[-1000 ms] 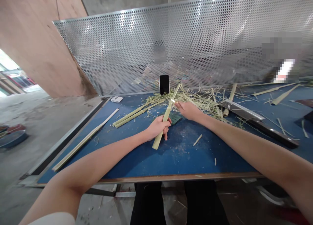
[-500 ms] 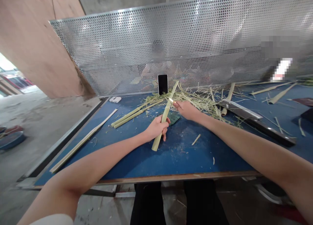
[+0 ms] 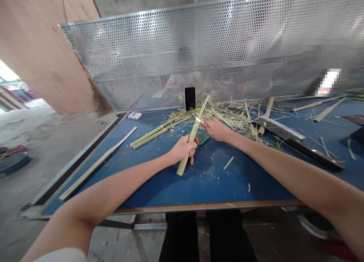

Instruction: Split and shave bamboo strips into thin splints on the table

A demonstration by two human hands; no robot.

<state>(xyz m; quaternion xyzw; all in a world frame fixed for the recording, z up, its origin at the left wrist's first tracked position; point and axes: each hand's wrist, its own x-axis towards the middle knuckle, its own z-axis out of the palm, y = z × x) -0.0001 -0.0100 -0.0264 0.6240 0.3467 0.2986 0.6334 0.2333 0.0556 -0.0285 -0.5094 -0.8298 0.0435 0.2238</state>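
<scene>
My left hand (image 3: 184,149) is closed around the lower middle of a long pale green stalk (image 3: 193,132), which slants up and away from me over the table. The fingers of my right hand (image 3: 218,130) pinch a small knife (image 3: 198,120); only its bright blade shows, and the handle is hidden in the hand. The blade lies against the upper part of the stalk. Under the stalk, partly behind my left hand, is a dark green flat piece (image 3: 203,137). Just beyond my hands lies a heap of thin green shavings (image 3: 227,116).
A phone (image 3: 190,98) stands upright before a perforated metal screen (image 3: 136,61). Two stalks (image 3: 159,133) and a longer strip (image 3: 99,161) lie to the left on the blue table (image 3: 153,186). At right rests a large dark-handled knife (image 3: 298,142), with more stalks beyond.
The blade and my right hand have shifted slightly down along the stalk toward me. My left hand keeps its hold, and my legs under the table have moved closer together.
</scene>
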